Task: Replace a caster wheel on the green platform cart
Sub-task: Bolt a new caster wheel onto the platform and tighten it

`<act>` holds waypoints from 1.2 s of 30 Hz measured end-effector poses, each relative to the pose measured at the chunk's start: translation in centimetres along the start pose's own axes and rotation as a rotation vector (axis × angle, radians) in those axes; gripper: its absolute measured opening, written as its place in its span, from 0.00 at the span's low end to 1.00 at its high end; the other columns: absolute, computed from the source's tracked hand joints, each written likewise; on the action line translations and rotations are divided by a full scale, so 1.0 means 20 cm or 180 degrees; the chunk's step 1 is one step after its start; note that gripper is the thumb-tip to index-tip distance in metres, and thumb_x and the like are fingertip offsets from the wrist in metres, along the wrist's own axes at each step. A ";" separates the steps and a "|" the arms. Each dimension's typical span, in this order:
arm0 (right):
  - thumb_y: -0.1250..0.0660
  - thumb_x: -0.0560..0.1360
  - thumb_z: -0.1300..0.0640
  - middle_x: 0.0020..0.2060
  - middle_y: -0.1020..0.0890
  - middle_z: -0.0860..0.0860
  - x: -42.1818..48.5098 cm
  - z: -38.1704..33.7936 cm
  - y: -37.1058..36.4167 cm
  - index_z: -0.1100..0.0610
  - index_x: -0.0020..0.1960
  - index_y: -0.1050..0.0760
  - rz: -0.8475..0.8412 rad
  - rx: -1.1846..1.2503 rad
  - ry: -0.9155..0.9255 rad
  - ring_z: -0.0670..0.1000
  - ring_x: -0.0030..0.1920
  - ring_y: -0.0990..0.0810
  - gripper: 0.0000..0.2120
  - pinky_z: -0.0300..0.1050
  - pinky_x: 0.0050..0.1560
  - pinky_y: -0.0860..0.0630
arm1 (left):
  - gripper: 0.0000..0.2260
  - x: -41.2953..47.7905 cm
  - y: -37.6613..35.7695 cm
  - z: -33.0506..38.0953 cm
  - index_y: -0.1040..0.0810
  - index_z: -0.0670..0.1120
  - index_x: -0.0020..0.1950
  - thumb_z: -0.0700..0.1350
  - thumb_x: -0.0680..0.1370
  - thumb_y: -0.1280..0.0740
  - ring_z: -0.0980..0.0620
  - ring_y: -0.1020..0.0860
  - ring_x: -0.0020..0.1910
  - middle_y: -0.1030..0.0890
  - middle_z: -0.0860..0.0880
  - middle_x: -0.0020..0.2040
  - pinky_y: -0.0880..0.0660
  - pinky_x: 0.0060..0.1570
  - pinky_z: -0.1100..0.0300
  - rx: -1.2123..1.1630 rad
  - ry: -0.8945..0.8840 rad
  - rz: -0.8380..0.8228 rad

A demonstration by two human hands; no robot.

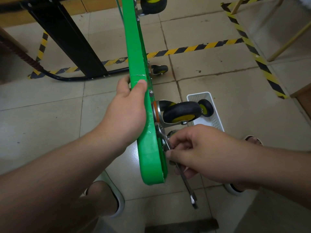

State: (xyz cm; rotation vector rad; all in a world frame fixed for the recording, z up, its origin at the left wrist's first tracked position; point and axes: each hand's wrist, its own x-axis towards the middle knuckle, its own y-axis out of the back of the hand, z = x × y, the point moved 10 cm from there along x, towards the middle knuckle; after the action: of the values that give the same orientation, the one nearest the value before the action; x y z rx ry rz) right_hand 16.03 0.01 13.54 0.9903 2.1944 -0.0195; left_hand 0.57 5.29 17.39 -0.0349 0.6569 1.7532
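Low at centre-right of the frame, the right hand (pixel 202 152) pinches a slim steel spanner (pixel 189 187) whose long axis slants up-left toward the black-and-yellow caster wheel (pixel 182 111), just above that hand. Left of it, the left hand (pixel 127 111) clasps the rim of the green platform cart (pixel 134 47), tipped on edge and running to top centre. Beyond, a white slotted basket (pixel 198 94) sits on beige floor tiles (pixel 218 73) crossed by yellow-black tape (pixel 193 47).

One green flat platform cart (pixel 134 47). Four black rubber caster wheels with yellow hubs (pixel 181 111): three on the cart, one at three o'clock in the one white perforated plastic basket (pixel 217 121). One silver metal wrench (pixel 186 182) at five o'clock. Two bare hands: left hand (pixel 127 111), right hand (pixel 207 152).
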 end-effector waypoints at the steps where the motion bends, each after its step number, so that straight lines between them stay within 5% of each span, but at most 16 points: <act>1: 0.30 0.79 0.51 0.39 0.15 0.52 0.00 0.00 -0.01 0.51 0.51 0.19 -0.0034 0.0073 -0.0005 0.50 0.37 0.13 0.05 0.50 0.45 0.15 | 0.18 0.00 0.00 0.00 0.36 0.61 0.75 0.57 0.85 0.47 0.53 0.21 0.47 0.22 0.54 0.56 0.26 0.41 0.56 -0.0010 -0.0003 -0.0001; 7: 0.33 0.81 0.55 0.37 0.15 0.55 0.01 -0.03 -0.05 0.55 0.52 0.18 -0.0181 0.0275 -0.0050 0.50 0.35 0.15 0.06 0.46 0.44 0.15 | 0.17 0.00 0.00 0.00 0.35 0.61 0.74 0.57 0.85 0.47 0.53 0.21 0.47 0.22 0.55 0.54 0.27 0.40 0.56 -0.0021 0.0008 0.0028; 12: 0.35 0.81 0.57 0.38 0.16 0.61 -0.01 -0.07 -0.05 0.60 0.51 0.23 -0.0143 0.0765 -0.0134 0.61 0.37 0.14 0.06 0.50 0.37 0.15 | 0.17 0.00 0.00 0.00 0.36 0.61 0.74 0.57 0.85 0.46 0.55 0.23 0.44 0.24 0.58 0.49 0.29 0.37 0.58 0.0002 -0.0002 0.0050; 23: 0.34 0.80 0.59 0.29 0.19 0.56 -0.04 -0.15 -0.03 0.64 0.45 0.22 -0.0603 0.2244 -0.0842 0.47 0.24 0.20 0.09 0.35 0.25 0.22 | 0.15 -0.01 0.01 0.01 0.34 0.61 0.72 0.56 0.85 0.46 0.57 0.23 0.43 0.24 0.59 0.46 0.27 0.40 0.59 0.0024 -0.0030 0.0101; 32: 0.31 0.78 0.58 0.35 0.17 0.62 -0.14 -0.07 -0.06 0.65 0.50 0.22 -0.0802 0.1671 -0.0806 0.56 0.29 0.17 0.09 0.46 0.30 0.18 | 0.16 0.00 0.01 0.01 0.34 0.62 0.72 0.57 0.84 0.45 0.51 0.20 0.47 0.21 0.56 0.49 0.22 0.49 0.53 -0.0030 -0.0039 0.0053; 36: 0.30 0.78 0.57 0.40 0.14 0.60 -0.11 0.03 -0.01 0.60 0.49 0.22 -0.0351 0.1012 -0.0610 0.57 0.35 0.14 0.05 0.53 0.38 0.15 | 0.16 0.00 0.00 0.01 0.36 0.62 0.73 0.57 0.84 0.46 0.53 0.21 0.46 0.22 0.57 0.49 0.24 0.41 0.56 0.0013 -0.0024 0.0022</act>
State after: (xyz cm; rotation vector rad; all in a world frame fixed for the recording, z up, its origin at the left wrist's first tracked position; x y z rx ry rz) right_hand 17.13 -1.75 14.40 0.9898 2.1031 -0.5076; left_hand 0.63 5.30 17.59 -0.0232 0.6558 1.7577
